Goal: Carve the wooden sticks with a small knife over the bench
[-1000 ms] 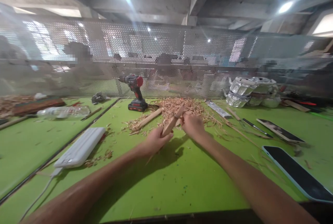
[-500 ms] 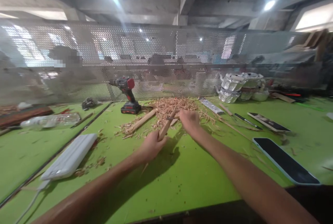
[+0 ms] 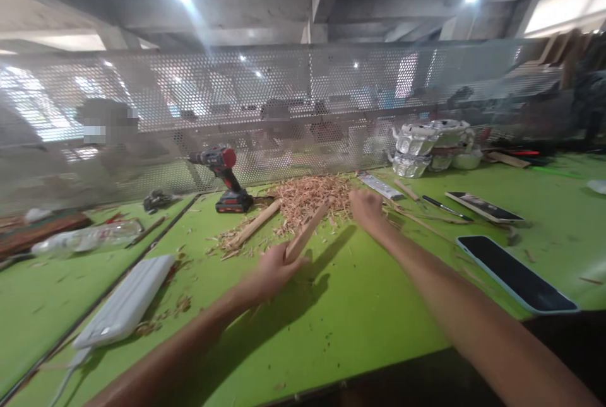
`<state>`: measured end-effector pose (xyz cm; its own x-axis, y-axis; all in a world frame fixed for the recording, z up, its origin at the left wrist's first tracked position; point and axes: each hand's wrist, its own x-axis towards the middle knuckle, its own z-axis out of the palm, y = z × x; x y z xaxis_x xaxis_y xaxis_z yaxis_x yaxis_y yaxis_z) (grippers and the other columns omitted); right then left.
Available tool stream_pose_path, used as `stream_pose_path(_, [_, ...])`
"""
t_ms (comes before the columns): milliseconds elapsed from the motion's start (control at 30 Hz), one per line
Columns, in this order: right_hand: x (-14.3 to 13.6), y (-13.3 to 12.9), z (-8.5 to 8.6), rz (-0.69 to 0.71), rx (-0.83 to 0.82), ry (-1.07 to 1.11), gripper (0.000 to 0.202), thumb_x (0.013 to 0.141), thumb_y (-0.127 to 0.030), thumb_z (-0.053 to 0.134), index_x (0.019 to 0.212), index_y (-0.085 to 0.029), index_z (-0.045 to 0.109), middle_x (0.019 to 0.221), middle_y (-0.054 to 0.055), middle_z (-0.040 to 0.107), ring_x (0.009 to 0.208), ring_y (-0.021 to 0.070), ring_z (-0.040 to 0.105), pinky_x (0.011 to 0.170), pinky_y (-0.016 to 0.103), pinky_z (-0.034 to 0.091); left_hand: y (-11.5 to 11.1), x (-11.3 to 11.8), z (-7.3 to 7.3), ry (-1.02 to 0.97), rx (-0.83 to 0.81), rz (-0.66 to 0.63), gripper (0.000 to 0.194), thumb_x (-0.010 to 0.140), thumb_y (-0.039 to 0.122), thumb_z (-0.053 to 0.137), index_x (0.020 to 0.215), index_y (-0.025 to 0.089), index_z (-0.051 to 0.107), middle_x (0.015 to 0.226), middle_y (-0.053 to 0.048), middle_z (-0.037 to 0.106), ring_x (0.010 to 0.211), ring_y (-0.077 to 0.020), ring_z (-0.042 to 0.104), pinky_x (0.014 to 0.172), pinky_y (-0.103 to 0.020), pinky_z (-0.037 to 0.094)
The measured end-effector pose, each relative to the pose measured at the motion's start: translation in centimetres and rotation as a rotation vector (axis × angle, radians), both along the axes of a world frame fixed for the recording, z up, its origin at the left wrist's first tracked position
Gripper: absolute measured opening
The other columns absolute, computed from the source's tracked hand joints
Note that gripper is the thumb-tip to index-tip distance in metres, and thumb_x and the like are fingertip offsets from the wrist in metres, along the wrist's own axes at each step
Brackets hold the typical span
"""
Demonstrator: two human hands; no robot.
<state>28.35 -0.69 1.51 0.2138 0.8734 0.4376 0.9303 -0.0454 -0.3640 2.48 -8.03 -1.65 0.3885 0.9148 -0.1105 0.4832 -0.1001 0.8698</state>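
My left hand is closed around the lower end of a wooden stick, which slants up and away over the green table. To its right, my right hand is closed in a fist, apart from the stick. The knife it grips is hidden now; its dark blade lay across the stick in the earlier view. Just beyond both hands spreads a heap of wood shavings. A second pale wooden stick lies left of the heap, among loose shavings.
A cordless drill stands behind the second stick. On the left are a white power strip and a plastic bottle. A phone, a pen and foil-wrapped objects lie right. Perforated screen behind.
My right hand has moved right, away from the stick, and the blade no longer lies across it. My left hand still holds the stick. The whole view has shifted slightly.
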Motion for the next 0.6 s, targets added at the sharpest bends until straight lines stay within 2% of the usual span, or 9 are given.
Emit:
stream_pose_path(100, [1.0,-0.3,1.0,-0.046,-0.033,-0.035,0.015,0.089,0.002,0.064,0.084,-0.01,0.07,0.077,0.017,0.071,0.085,0.0289,0.071,0.078,0.036,0.047,0.0,0.2,0.5,0.056,0.009,0.097,0.031,0.09,0.05,0.068,0.087,0.02,0.06,0.069,-0.001,0.054,0.058,-0.015,0.047,0.05,-0.029,0.038])
stream_pose_path(167, [0.4,-0.5,1.6,-0.032,-0.06,-0.076,0.009,0.092,-0.006,0.064,0.094,-0.01,0.072,0.088,0.02,0.075,0.089,0.0292,0.072,0.077,0.035,0.047,0.1,0.3,1.0,0.075,0.002,0.136,0.031,0.091,0.049,0.066,0.083,0.02,0.059,0.065,0.0,0.051,0.055,-0.0146,0.047,0.049,-0.029,0.037])
stream_pose_path(267, [-1.5,-0.9,1.9,0.063,-0.12,-0.116,0.015,0.096,-0.015,0.062,0.106,-0.015,0.072,0.1,0.017,0.078,0.091,0.0266,0.071,0.075,0.032,0.047,0.5,0.5,1.6,0.055,-0.003,0.15,0.034,0.09,0.051,0.068,0.082,0.02,0.058,0.063,0.002,0.05,0.051,-0.0137,0.046,0.047,-0.027,0.035])
stream_pose_path(433, [-2.6,-0.8,0.8,0.219,-0.185,-0.045,0.011,0.094,-0.017,0.066,0.105,-0.018,0.07,0.101,0.011,0.078,0.09,0.024,0.07,0.071,0.028,0.044,1.3,2.0,2.7,0.085,-0.002,0.158,0.04,0.093,0.052,0.067,0.071,0.022,0.05,0.056,0.004,0.048,0.045,-0.0117,0.044,0.045,-0.026,0.035])
stream_pose_path(533, [-1.9,-0.1,-0.1,0.264,-0.124,0.089,0.008,0.093,-0.019,0.068,0.101,-0.019,0.069,0.095,0.008,0.077,0.085,0.0229,0.068,0.07,0.027,0.043,2.0,3.0,3.1,0.085,0.0,0.142,0.041,0.097,0.05,0.062,0.069,0.023,0.049,0.052,0.005,0.046,0.044,-0.0119,0.043,0.045,-0.026,0.037])
stream_pose_path(600, [-1.6,0.3,-0.7,0.329,-0.055,0.165,0.004,0.093,-0.017,0.067,0.096,-0.019,0.069,0.09,0.006,0.075,0.082,0.0221,0.066,0.071,0.028,0.044,2.3,3.2,3.0,0.095,0.018,0.18,0.038,0.099,0.046,0.059,0.071,0.022,0.05,0.052,0.005,0.046,0.044,-0.0123,0.043,0.046,-0.027,0.038])
